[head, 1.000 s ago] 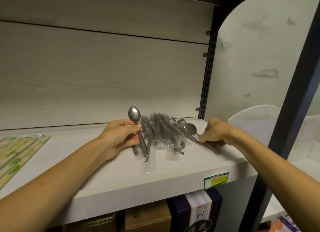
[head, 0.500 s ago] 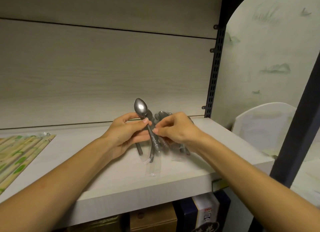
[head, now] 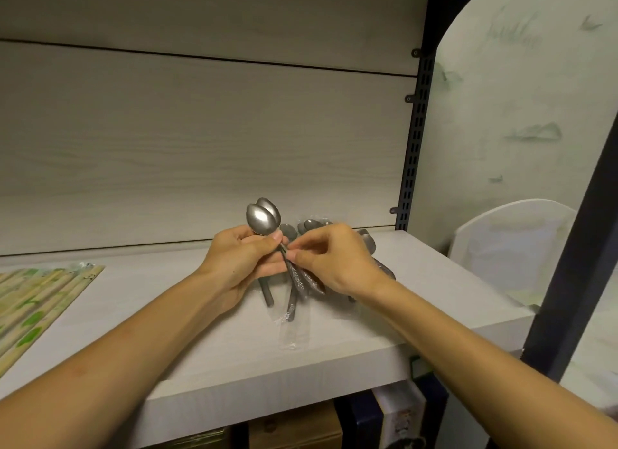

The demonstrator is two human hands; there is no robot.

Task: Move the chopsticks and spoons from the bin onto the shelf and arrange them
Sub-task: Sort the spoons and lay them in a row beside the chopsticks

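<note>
My left hand holds two metal spoons upright by their handles, bowls overlapping above my fingers. My right hand pinches the handle of the second spoon right beside my left thumb. Behind and under my right hand lies a pile of several plastic-wrapped spoons on the pale wooden shelf. Packs of bamboo chopsticks with green print lie flat at the shelf's left end. The bin is out of view.
A black slotted upright bounds the shelf at the right. White curved dividers stand beyond it. Boxes sit on the level below. The shelf's front edge runs under my forearms.
My right hand has come from the shelf's right side to my left hand with a spoon. Two spoon bowls now stand above my left hand where there was one.
</note>
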